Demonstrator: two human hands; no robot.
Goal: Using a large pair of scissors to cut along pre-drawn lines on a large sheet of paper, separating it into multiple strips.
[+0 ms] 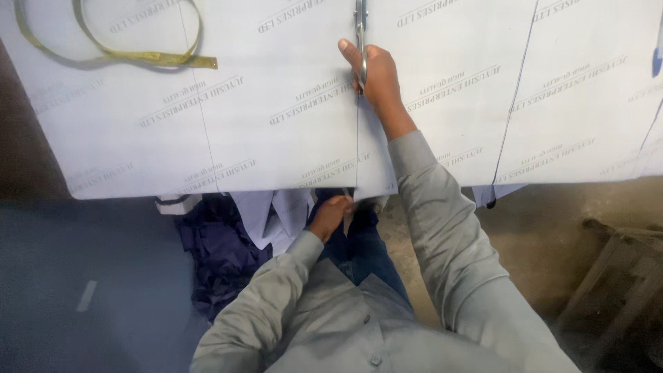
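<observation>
One broad sheet of pale grey printed fabric (276, 103) covers the table and hangs over its near edge; ruled dark lines cross it, and a straight cut runs up from that edge. I note scraps of dark blue and pale cloth (228, 242) heaped on the floor beneath. A yellow-green measuring tape (138, 55) lies looped on the sheet's far left, well apart from the cut. My right hand (376, 79) is closed around the handles of the steel scissors (360, 34), whose blades sit in the cut line. My left hand (330, 215) pinches the sheet's near edge beside the cut.
</observation>
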